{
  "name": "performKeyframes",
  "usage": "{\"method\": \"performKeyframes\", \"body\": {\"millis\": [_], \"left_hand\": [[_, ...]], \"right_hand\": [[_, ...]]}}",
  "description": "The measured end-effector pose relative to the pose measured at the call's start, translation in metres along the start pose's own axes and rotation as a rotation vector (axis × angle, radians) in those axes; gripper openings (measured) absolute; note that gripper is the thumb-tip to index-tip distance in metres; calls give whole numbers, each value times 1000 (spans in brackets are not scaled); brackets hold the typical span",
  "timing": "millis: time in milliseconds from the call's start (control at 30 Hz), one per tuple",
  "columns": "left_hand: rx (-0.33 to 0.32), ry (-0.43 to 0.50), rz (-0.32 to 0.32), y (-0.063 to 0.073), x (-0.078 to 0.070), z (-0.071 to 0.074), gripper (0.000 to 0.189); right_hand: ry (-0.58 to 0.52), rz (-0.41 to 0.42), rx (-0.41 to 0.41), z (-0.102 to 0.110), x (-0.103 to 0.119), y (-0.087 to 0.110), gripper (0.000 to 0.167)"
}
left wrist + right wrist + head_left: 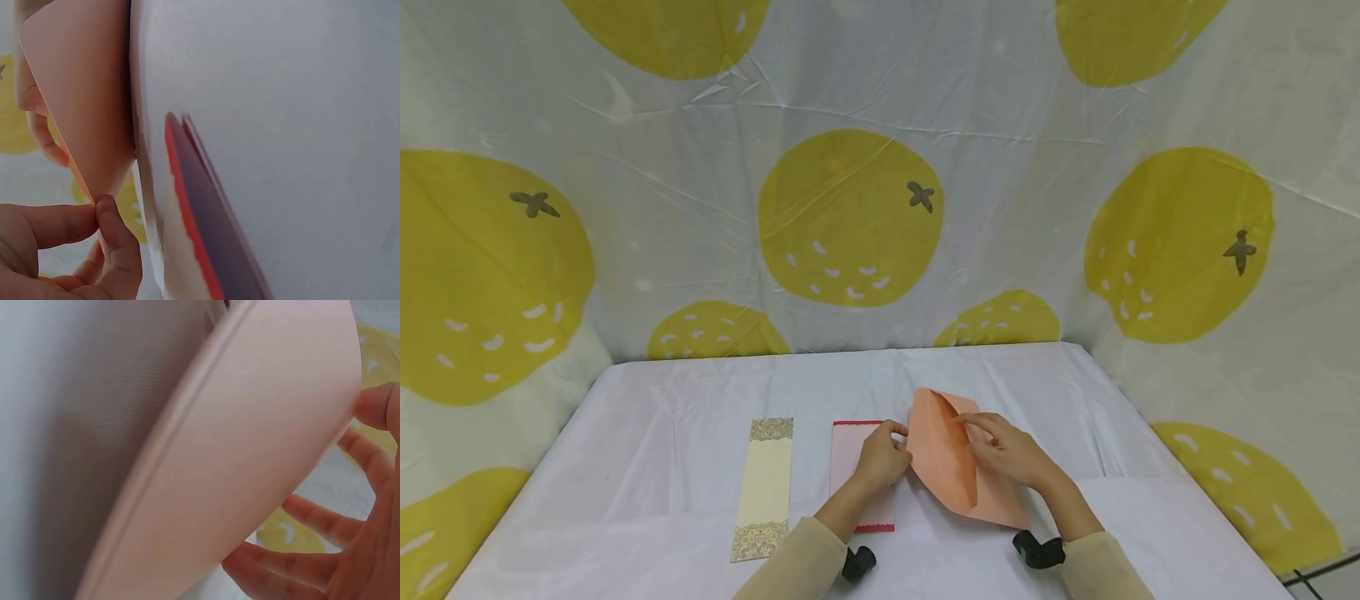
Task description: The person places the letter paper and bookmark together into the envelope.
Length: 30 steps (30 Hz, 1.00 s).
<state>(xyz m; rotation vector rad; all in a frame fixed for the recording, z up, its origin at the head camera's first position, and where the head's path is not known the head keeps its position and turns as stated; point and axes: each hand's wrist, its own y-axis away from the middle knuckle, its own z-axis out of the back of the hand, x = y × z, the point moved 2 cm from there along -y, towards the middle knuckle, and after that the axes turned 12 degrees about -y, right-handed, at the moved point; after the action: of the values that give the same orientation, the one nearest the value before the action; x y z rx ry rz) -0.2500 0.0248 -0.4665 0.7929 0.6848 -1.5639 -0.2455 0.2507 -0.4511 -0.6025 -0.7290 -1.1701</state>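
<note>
Here, peach envelope (942, 468), pink card (848, 443) (forearm (844, 507) in front), cream card (766, 487)

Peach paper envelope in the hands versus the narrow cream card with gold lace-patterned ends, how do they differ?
The peach paper envelope is plain, while the cream card has gold lace patterning at both ends. The envelope is broad, its opening gaping; the card is a narrow strip. The envelope is tilted, its edge pinched by the left hand; the card lies on the white cloth-covered table. Both look like paper.
</note>
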Motion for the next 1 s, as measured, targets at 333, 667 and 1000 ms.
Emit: {"method": "performKeyframes", "body": {"millis": [333,667,1000], "left_hand": [[-5,10,-5,-1,0,1,31],[6,25,9,-1,2,1,31],[3,14,10,-1,3,1,30]], "right_hand": [[-124,61,-62,-4,-4,-4,38],[-218,100,-40,-11,-8,-9,40],[-187,70,-38,-14,1,-11,38]]}}
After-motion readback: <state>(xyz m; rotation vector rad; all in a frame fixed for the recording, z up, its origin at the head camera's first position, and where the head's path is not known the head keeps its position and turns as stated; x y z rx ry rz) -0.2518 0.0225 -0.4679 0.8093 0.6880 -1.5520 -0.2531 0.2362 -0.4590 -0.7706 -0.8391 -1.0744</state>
